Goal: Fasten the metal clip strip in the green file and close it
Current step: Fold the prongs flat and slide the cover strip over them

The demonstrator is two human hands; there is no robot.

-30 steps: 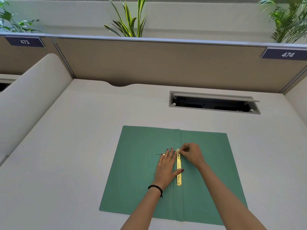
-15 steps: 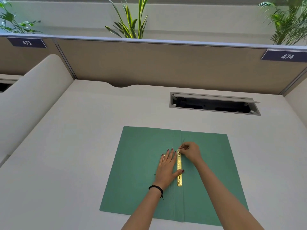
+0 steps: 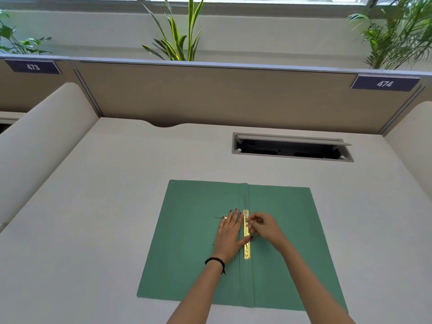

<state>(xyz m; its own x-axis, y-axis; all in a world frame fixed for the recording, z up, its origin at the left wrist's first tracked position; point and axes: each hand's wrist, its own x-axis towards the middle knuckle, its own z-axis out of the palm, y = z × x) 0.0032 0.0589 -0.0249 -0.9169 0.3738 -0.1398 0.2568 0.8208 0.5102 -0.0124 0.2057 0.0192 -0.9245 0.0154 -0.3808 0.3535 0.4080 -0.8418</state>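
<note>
The green file [image 3: 191, 242] lies open and flat on the desk. A gold metal clip strip [image 3: 246, 250] runs along its spine fold. A thin metal prong [image 3: 245, 200] lies flat, pointing away from the strip's far end. My left hand [image 3: 230, 232] is spread flat on the left flap, its thumb pressing on the strip. My right hand [image 3: 265, 226] pinches at the strip's upper part with fingertips together.
An open cable hatch [image 3: 291, 148] sits in the desk behind the file. Beige partition panels [image 3: 210, 94] and curved side dividers [image 3: 39, 141] enclose the desk. Plants [image 3: 175, 38] stand behind the partition.
My right hand moved from the strip's far end down to its upper part. The prong it held raised now lies flat beyond the strip. My left hand stayed in place.
</note>
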